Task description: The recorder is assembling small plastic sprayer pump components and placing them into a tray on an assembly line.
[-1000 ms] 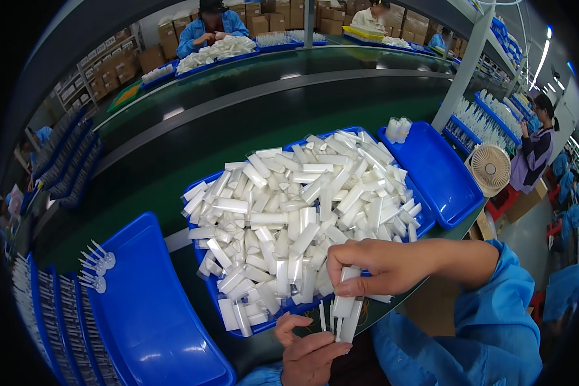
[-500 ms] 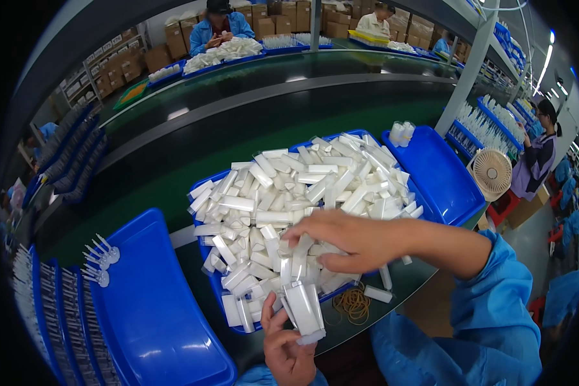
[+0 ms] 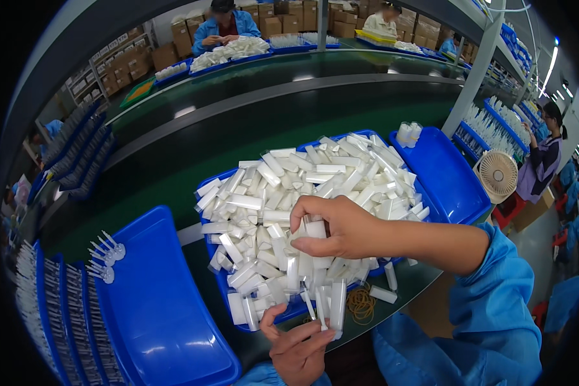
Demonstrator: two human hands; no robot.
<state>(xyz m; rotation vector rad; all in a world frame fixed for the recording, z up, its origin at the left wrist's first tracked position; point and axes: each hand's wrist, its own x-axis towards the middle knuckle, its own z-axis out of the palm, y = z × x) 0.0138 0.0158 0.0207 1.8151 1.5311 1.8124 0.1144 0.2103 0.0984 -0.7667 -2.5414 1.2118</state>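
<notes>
A big heap of white wedge-shaped plastic pieces [image 3: 264, 202], many in clear sleeves, fills a blue tray [image 3: 221, 278] in front of me. Over the near-right part of this heap, my right hand [image 3: 354, 226] pinches a white piece [image 3: 315, 227] between thumb and fingers; part of it is hidden. Lower down, at the tray's near edge, my left hand [image 3: 296, 355] is closed around the lower ends of several white pieces [image 3: 337, 307], which stand up and fan slightly apart. Beside them lies a bundle of tan rubber bands [image 3: 360, 304].
At left, a blue tray [image 3: 157, 289] carries a few white stemmed parts [image 3: 107, 254], beside racks of similar parts [image 3: 58, 302]. Another blue tray [image 3: 450, 174] at right holds short white bundles [image 3: 408, 134]. A fan [image 3: 497, 175] and a metal post [image 3: 473, 80] stand beyond; co-workers sit across.
My right hand, open over the heap before, has closed on a white piece. The pieces in my left hand have spread apart, and the view has shifted slightly.
</notes>
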